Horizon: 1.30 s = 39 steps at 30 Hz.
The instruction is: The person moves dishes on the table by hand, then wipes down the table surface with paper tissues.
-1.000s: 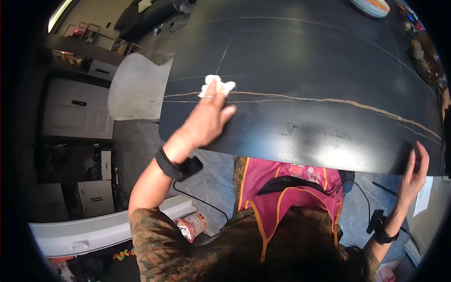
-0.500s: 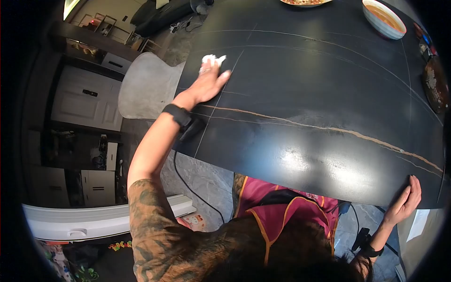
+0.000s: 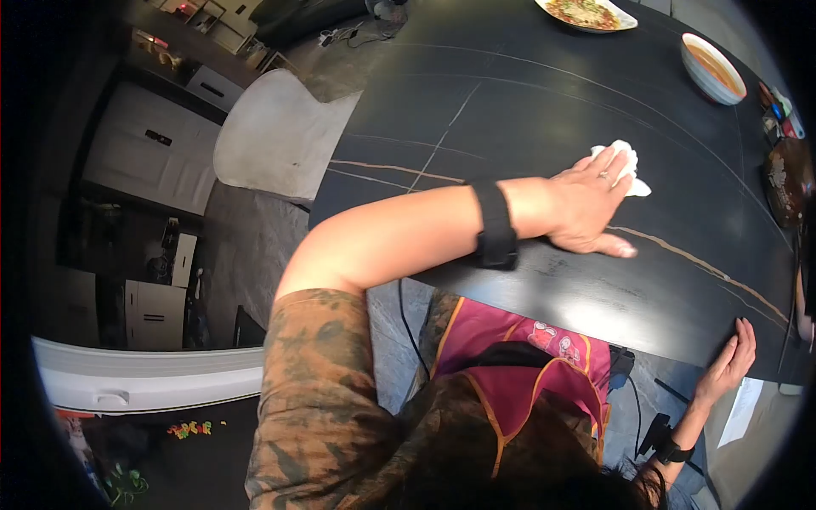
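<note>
My left hand (image 3: 591, 200) lies palm down on the dark table (image 3: 544, 102), its fingers pressing a crumpled white tissue (image 3: 626, 161) against the surface. The thumb sticks out to the side, touching no tissue. At the near right edge of the table rests my right hand (image 3: 729, 361), fingers stretched over the rim and nothing visible in them. Brown veins cross the tabletop, and glossy streaks show near its front edge.
A plate of food (image 3: 586, 13) and a bowl of orange-brown soup (image 3: 712, 68) stand at the far side. Small colourful items (image 3: 782, 115) and a dark brown object (image 3: 789, 183) are along the right edge. A pale chair (image 3: 263, 136) is at the left.
My left hand has swept the tissue from the table's left side to the right, toward the middle. My right hand stays at the edge. The view has shifted slightly.
</note>
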Motion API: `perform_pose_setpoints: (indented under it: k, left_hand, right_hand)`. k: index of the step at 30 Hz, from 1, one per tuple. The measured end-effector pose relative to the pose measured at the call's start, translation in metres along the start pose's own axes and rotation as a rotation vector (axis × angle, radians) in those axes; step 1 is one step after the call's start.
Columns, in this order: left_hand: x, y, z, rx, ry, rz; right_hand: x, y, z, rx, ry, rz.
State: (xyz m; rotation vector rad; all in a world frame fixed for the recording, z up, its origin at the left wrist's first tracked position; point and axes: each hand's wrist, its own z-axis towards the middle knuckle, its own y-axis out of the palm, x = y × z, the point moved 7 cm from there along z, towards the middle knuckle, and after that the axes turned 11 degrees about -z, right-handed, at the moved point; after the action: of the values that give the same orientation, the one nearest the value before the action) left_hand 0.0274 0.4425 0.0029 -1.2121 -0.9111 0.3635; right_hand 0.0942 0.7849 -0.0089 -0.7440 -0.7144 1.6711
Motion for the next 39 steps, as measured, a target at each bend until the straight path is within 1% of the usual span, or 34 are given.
perform_pose_setpoints:
  k: [2,4,6,8,10,12,13,16,17,19,20,21,24,25,28,30,32,34,36,37,39]
  left_hand:
    - [-0.006,-0.005,-0.038,-0.052,-0.069,-0.006]
    - [-0.012,-0.014,-0.085,-0.044,-0.146,0.006]
    - [-0.015,-0.024,-0.137,-0.064,-0.276,-0.035]
    - [-0.011,-0.033,-0.186,-0.046,-0.336,-0.036]
    - [-0.015,-0.029,-0.223,-0.114,-0.465,-0.048]
    - [-0.007,-0.03,-0.291,-0.091,-0.642,-0.021]
    - [-0.007,-0.032,-0.303,-0.1,-0.705,-0.044]
    - [-0.019,-0.036,-0.309,-0.044,-0.698,-0.072]
    - [-0.032,-0.041,-0.308,-0.044,-0.736,-0.039]
    - [-0.069,-0.055,-0.305,-0.044,-0.826,-0.012]
    - [-0.084,-0.063,-0.299,-0.023,-0.78,0.005]
    - [-0.104,-0.068,-0.295,-0.018,-0.78,0.017]
    - [-0.159,-0.089,-0.271,0.012,-0.787,0.03]
    - [-0.189,-0.09,-0.269,0.04,-0.772,0.067]
    - [-0.253,-0.112,-0.24,0.087,-0.84,0.065]
    - [-0.299,-0.118,-0.231,0.122,-0.869,0.121]
    - [-0.334,-0.118,-0.234,0.16,-0.937,0.111]
    - [-0.304,-0.124,-0.226,0.15,-0.876,0.099]
    - [-0.302,-0.114,-0.237,0.175,-0.825,0.143]
    - [-0.273,-0.114,-0.233,0.129,-0.809,0.133]
    - [-0.236,-0.104,-0.242,0.123,-0.77,0.088]
  right_hand:
    - [0.0,-0.001,-0.001,-0.008,-0.004,-0.01]
    - [0.005,0.002,-0.002,-0.01,0.001,-0.008]
    - [0.009,0.003,-0.004,-0.013,0.002,0.002]
    - [0.008,0.003,-0.003,-0.013,0.001,0.011]
    - [0.009,0.004,-0.002,-0.013,-0.002,0.011]
    - [0.014,0.007,-0.004,-0.012,-0.004,0.004]
    - [0.015,0.008,-0.004,-0.01,-0.01,0.011]
    - [0.02,0.008,-0.005,-0.005,0.02,0.045]
    - [0.021,0.008,-0.005,-0.019,0.02,0.026]
    - [0.024,0.009,-0.006,-0.034,-0.004,0.024]
    - [0.026,0.009,-0.007,-0.04,-0.012,0.022]
    - [0.027,0.01,-0.007,-0.056,-0.017,0.01]
    - [0.025,0.008,-0.008,-0.05,0.053,0.088]
    - [0.025,0.008,-0.009,-0.066,0.061,0.077]
    - [0.028,0.009,-0.01,-0.071,0.022,-0.01]
    - [0.027,0.009,-0.009,-0.064,0.033,0.016]
    - [0.027,0.009,-0.009,-0.062,0.03,0.025]
    - [0.025,0.01,-0.008,-0.059,0.013,0.028]
    - [0.022,0.01,-0.008,-0.044,0.023,0.03]
    - [0.021,0.009,-0.008,-0.045,0.024,0.023]
    - [0.016,0.006,-0.004,-0.043,-0.01,0.006]
